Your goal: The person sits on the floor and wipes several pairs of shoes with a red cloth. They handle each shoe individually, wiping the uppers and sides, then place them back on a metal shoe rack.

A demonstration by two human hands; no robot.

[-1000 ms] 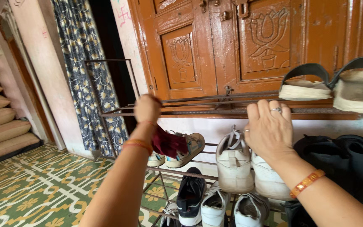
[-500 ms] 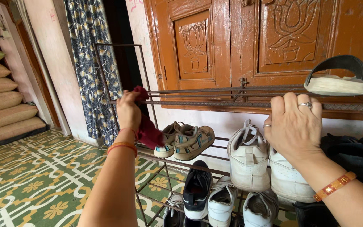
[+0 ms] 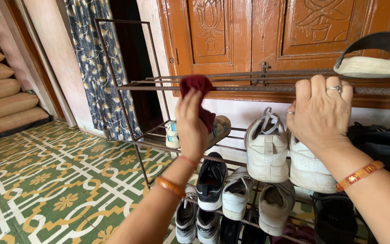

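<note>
Left hand (image 3: 190, 124) presses maroon cloth (image 3: 198, 92) to rack bar (image 3: 249, 88); right hand (image 3: 320, 113) grips it.

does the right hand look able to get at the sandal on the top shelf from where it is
Probably yes: the right hand grips the top rail, the sandal lies just beyond it on the same shelf, and nothing stands between them.

Home entryway, metal shoe rack (image 3: 231, 88) under both hands, worn sneakers (image 3: 267, 147) just below the right hand (image 3: 321, 113), carved wooden door (image 3: 249, 31) behind, patterned floor tiles (image 3: 55, 180) left of the left hand (image 3: 190, 124)
</note>
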